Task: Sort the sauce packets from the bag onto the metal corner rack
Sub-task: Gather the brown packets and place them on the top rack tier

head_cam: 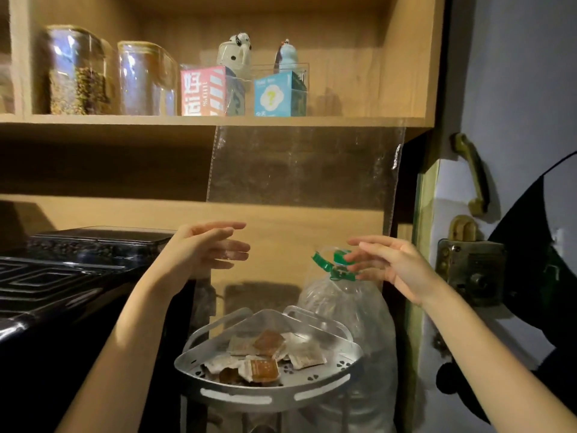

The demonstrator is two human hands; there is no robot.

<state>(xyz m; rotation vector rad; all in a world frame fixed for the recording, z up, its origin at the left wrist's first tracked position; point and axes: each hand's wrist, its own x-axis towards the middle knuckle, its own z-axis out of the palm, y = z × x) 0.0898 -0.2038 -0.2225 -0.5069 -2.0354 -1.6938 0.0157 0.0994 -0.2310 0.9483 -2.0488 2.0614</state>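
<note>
Sauce packets [265, 354] lie heaped on the metal corner rack [268, 392], low in view beside a large clear bottle [349, 310]. Above them the left hand [207, 248] and right hand [390, 264] hover empty, fingers spread, well apart.

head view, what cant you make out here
- Print on the sauce packets in the metal corner rack: too small, blurred.
- Rack legs: cut off by the bottom edge.
- Left jar contents: motion blur.
- Large plastic bottle: lower part behind the rack.
</note>
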